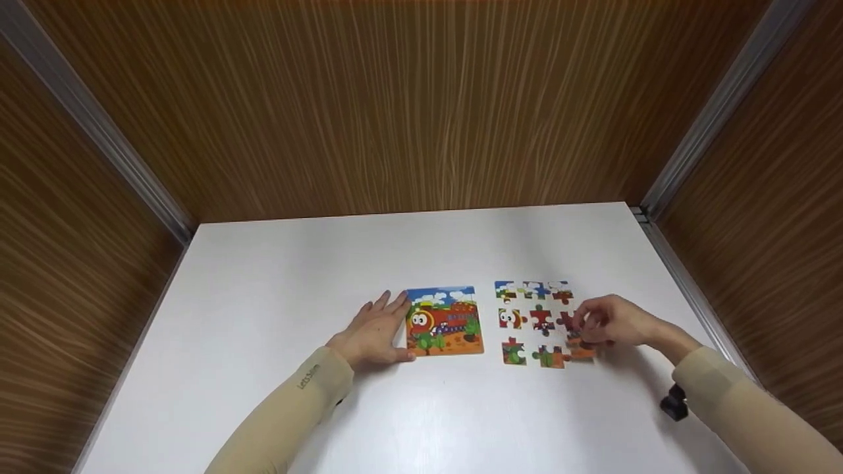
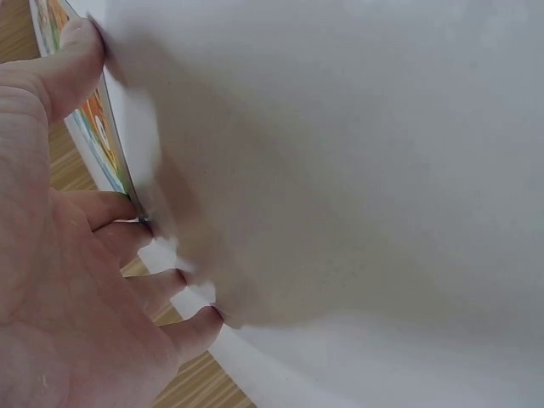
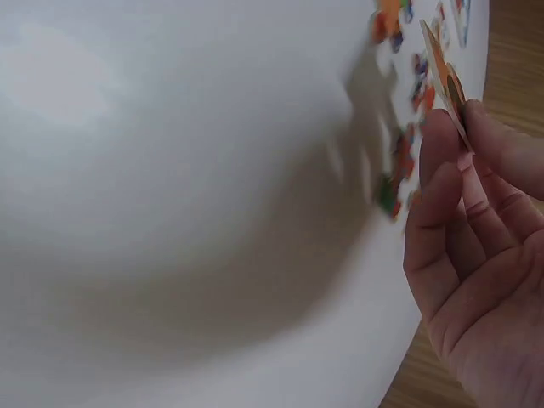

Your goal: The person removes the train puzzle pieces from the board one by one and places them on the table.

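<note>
A square picture puzzle with a cartoon train lies flat on the white table. My left hand spreads straight fingers along its left side, the thumb at the near corner and the index finger near the far corner. To the right, separate jigsaw pieces are laid out in rows, slightly apart. My right hand is over the right end of these rows. In the right wrist view it pinches an orange jigsaw piece between thumb and index finger, raised off the table and seen almost edge-on.
The white table meets a wood-grain panel at the back, with similar panels at both sides. A small black object shows beneath the right sleeve. The right hand hides part of the nearest pieces.
</note>
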{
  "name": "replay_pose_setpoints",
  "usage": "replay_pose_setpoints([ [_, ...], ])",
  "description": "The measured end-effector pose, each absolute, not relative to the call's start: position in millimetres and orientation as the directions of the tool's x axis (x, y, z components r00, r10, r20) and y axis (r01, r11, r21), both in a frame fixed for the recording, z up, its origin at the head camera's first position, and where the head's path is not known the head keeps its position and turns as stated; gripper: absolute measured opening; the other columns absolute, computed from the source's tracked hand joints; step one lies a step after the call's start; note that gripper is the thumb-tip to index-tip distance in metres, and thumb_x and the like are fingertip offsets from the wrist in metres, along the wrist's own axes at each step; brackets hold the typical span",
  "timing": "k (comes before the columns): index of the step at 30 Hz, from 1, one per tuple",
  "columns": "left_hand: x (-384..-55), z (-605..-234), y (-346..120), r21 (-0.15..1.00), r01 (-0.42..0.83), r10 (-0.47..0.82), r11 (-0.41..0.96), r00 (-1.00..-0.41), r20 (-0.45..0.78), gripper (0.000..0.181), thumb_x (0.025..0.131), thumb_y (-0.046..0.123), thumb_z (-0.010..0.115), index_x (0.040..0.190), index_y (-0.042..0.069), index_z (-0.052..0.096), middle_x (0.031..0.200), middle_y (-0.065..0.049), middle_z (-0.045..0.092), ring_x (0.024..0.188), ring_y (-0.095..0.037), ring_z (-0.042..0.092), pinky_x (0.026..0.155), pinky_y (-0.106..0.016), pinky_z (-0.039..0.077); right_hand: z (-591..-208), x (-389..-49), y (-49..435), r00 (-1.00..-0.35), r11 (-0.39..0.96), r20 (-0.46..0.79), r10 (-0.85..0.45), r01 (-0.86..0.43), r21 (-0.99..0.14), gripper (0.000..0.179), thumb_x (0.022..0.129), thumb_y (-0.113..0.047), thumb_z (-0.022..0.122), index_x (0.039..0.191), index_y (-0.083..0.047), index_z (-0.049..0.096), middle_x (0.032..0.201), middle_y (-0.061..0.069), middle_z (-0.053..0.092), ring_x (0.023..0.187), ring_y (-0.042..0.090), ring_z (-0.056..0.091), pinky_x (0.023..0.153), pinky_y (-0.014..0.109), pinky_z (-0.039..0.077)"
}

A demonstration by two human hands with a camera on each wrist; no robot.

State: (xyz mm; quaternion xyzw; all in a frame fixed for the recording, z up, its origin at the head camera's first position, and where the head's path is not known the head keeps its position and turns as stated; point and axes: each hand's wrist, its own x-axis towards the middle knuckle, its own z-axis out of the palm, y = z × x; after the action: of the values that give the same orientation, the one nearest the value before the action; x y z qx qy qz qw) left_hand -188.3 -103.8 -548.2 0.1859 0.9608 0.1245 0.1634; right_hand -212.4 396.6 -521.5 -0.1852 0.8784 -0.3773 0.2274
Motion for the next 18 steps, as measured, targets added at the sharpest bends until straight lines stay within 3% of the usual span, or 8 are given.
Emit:
replay_pose_setpoints([
  [7,-190,-548,-103,0.294,0.315,0.394,0.902,-0.879,-0.268,0.114,0.096,0.061,0.081,0.181,0.015,0.021,0.192,-0.003,0.013,0.180,-0.034,0.006,0.145,-0.060,0.014,-534,-206,411,-0.818,0.639,-0.254,-0.517,-0.171,-0.750,0.021,0.095,0.002,0.079,0.115,0.004,0.078,0.089,0.012,0.076,0.070,0.006,0.059,0.060,0.022,0.048],
  [18,-190,-550,-102,0.292,0.310,0.391,0.905,-0.877,-0.279,0.116,0.095,0.059,0.082,0.182,0.016,0.018,0.193,-0.002,0.011,0.181,-0.033,0.004,0.145,-0.061,0.014,-536,-201,401,-0.878,0.751,-0.225,-0.423,-0.201,-0.629,0.012,0.088,-0.002,0.086,0.099,-0.003,0.081,0.079,0.002,0.071,0.069,0.007,0.057,0.059,0.022,0.046],
])
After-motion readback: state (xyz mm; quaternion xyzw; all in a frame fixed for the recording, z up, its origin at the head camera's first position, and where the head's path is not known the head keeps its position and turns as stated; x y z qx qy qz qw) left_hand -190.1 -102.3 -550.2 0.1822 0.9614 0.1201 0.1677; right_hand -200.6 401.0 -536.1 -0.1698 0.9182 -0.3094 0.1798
